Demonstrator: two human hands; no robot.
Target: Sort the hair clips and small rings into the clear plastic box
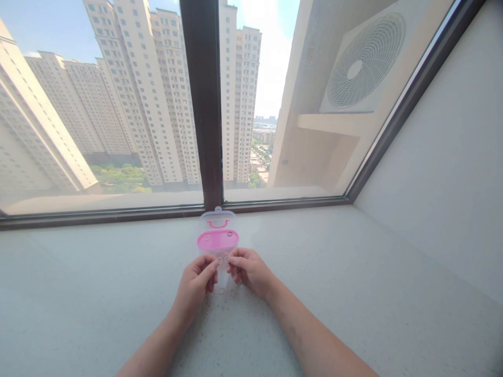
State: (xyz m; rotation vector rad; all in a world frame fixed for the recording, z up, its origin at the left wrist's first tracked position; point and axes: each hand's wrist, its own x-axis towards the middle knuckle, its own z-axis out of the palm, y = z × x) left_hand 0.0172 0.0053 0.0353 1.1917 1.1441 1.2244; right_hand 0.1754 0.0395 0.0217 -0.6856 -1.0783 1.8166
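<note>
My left hand (198, 275) pinches a small pale ring (219, 260) between thumb and fingers. Close beside it, my right hand (249, 269) pinches another small ring (227, 259). Just beyond my fingers stands a small clear plastic box with a pink tray top (218, 240). On that pink surface lie a dark ring (230, 234) at the right and a pale ring (207, 238) at the left. The box's clear lid (218, 215), with a pink handle, is raised at the back. Below my hands, two faint rings (221, 291) lie on the counter.
A pale speckled sill (98, 293) spreads around my arms. Behind the box runs a dark window frame (212, 131). At the right rises a white wall (440, 157). Tall buildings (149, 94) and an air-conditioner fan (363, 65) appear outside the glass.
</note>
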